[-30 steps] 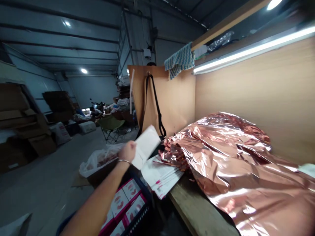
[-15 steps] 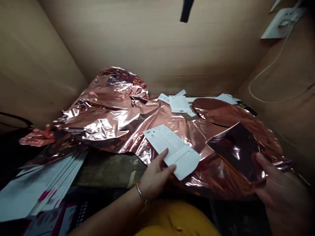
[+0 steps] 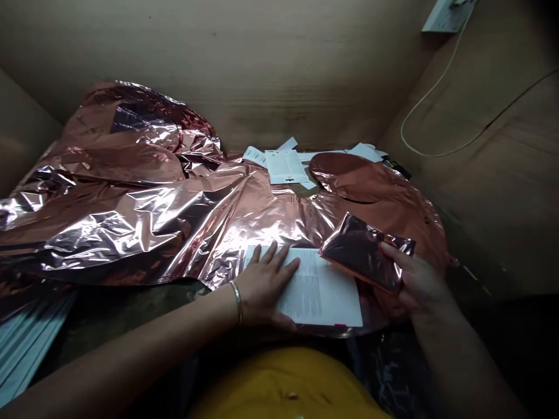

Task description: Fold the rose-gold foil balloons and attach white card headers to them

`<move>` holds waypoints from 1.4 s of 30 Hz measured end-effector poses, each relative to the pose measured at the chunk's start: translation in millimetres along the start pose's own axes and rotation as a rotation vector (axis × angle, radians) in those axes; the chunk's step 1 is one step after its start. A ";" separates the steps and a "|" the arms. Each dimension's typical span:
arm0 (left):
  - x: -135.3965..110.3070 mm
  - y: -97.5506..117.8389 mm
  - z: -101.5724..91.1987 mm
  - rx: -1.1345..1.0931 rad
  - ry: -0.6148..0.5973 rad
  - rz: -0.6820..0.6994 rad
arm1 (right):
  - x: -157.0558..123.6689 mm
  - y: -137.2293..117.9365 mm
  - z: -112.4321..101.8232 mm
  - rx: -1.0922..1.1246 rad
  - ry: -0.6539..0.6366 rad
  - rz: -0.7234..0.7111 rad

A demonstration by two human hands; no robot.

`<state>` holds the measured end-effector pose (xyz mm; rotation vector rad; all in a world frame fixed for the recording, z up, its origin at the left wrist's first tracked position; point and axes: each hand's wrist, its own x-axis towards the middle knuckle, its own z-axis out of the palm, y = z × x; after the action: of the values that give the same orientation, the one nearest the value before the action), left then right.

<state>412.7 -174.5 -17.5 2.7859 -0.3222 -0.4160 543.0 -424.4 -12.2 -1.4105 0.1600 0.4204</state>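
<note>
My left hand [image 3: 266, 286] lies with its fingers spread on a white printed paper envelope [image 3: 334, 294], pressing it onto the shiny foil. A bracelet circles that wrist. My right hand [image 3: 421, 282] grips a folded packet of rose-gold foil [image 3: 362, 251] by its right end, thumb on top. The packet's left part hangs over the envelope's upper right area; whether they touch, I cannot tell. Large, crumpled rose-gold foil sheets [image 3: 126, 215] spread beneath and around both hands.
Small white printed cards [image 3: 286, 167] lie at the back against the wooden wall [image 3: 262, 70]. White papers [image 3: 30, 343] are stacked at the lower left. A cable [image 3: 404, 125] hangs from a wall socket [image 3: 445, 17] on the right. A rounded foil piece [image 3: 349, 174] rests at the back right.
My left hand has gone from pinching the envelope to lying flat on it, and the envelope is turned and set down. My right hand has brought the foil packet leftward, closer to it. The view has shifted.
</note>
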 end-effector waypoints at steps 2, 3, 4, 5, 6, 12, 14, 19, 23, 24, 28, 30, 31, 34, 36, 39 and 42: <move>-1.1 -0.9 5.9 -0.015 0.014 -0.018 | -7.8 2.0 1.5 0.002 -0.036 0.145; -2.4 -1.4 6.9 -0.024 0.021 -0.023 | -13.5 3.6 4.1 0.006 -0.079 0.211; -3.6 -2.2 7.3 -0.035 0.028 -0.026 | -19.7 5.5 8.0 0.005 -0.142 0.253; -4.4 -3.0 7.4 -0.047 0.036 -0.027 | -25.7 7.2 12.8 0.008 -0.205 0.275; -4.8 -3.8 7.6 -0.059 0.045 -0.027 | -30.9 8.5 18.3 0.019 -0.252 0.283; -3.7 -6.9 11.4 -0.084 0.084 -0.032 | -36.0 12.0 47.8 0.085 -0.384 0.318; -3.3 -8.7 9.7 -0.058 0.100 -0.029 | -31.9 16.9 53.9 0.093 -0.425 0.304; 1.6 -14.4 -4.1 0.048 0.161 0.042 | -26.0 32.8 59.2 0.191 -0.427 0.368; 4.6 -14.0 -12.6 0.028 0.199 0.077 | -23.6 22.1 42.8 0.201 -0.365 0.370; 4.1 -13.9 -13.3 0.016 0.210 0.061 | -22.0 15.7 35.4 0.202 -0.311 0.326; -1.4 -17.5 -11.3 -0.026 0.197 -0.022 | -12.7 -7.6 5.8 0.135 -0.107 0.142; -3.6 -20.5 -9.2 -0.029 0.188 -0.034 | -8.7 -11.7 -2.4 0.066 -0.114 0.142; -4.3 -21.8 -8.5 -0.028 0.190 -0.034 | -7.2 -11.9 -4.6 0.036 -0.124 0.150; -5.6 -24.2 -7.9 -0.041 0.213 -0.029 | -4.6 -8.6 -6.8 -0.025 -0.127 0.139; -6.0 -24.5 -8.5 -0.048 0.224 -0.026 | -3.7 -5.4 -6.9 -0.078 -0.164 0.141; -6.1 -24.3 -9.5 -0.027 0.218 -0.010 | -1.9 -1.5 -5.7 -0.192 -0.302 0.173; -5.7 -24.4 -10.9 0.010 0.212 0.001 | 1.2 -0.4 -2.1 -0.318 -0.412 0.174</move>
<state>415.1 -147.5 -14.3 2.8070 -0.2762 -0.1164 544.5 -426.2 -12.5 -1.5929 -0.1265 0.9008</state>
